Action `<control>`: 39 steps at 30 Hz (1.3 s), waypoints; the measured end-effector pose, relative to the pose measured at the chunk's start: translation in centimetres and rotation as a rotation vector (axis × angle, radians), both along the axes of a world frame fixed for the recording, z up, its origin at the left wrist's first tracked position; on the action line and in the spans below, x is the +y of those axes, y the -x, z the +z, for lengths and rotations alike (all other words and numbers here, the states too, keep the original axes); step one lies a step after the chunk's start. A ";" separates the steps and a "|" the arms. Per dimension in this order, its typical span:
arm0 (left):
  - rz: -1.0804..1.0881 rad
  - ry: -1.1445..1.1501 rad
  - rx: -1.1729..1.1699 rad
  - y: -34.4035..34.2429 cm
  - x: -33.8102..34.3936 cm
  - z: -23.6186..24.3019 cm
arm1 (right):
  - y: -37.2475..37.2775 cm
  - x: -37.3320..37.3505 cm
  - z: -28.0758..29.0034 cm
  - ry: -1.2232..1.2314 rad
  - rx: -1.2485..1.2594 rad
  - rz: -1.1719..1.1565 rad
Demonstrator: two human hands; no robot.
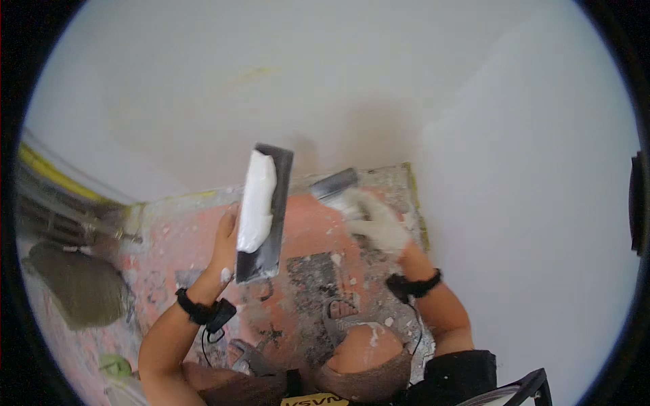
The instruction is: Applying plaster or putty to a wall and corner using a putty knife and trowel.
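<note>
My bare left hand (225,245) is closed behind a rectangular steel plastering trowel (276,227), which stands nearly upright in front of me. A thick strip of white putty (257,196) lies along the left part of its face. To the right, my right hand (379,222) wears a pale glove and is smeared by motion. It grips a wide-bladed putty knife (336,184), whose grey blade points up and left, close to the foot of the wall. A gap separates the two tools. The knife's handle is mostly hidden by the glove.
A white wall (271,95) rises ahead, meeting another white wall (528,203) at the right. The pinkish floor (183,233) is spattered with putty. At the left are a metal frame with yellow edging (57,177) and a grey-brown object (78,284). My bent knee (369,348) is below.
</note>
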State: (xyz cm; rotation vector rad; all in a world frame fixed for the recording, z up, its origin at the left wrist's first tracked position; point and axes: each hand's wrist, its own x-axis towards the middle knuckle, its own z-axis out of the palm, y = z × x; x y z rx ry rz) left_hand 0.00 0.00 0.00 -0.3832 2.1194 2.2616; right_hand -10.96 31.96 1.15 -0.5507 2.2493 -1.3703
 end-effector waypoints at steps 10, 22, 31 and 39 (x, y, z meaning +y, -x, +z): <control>0.201 0.554 0.064 0.0 -1.4 1.2 | -6.4 4.7 6.2 0.041 -0.573 -0.007; 0.033 0.962 0.206 -0.2 -1.3 3.5 | -8.6 0.7 5.3 0.282 -0.946 0.008; -0.188 1.313 0.386 1.4 -3.1 3.3 | -9.1 4.6 3.6 0.221 -0.707 -0.045; -0.100 0.973 0.105 0.1 -2.8 -2.0 | -6.4 11.1 -3.7 0.205 -0.271 -0.382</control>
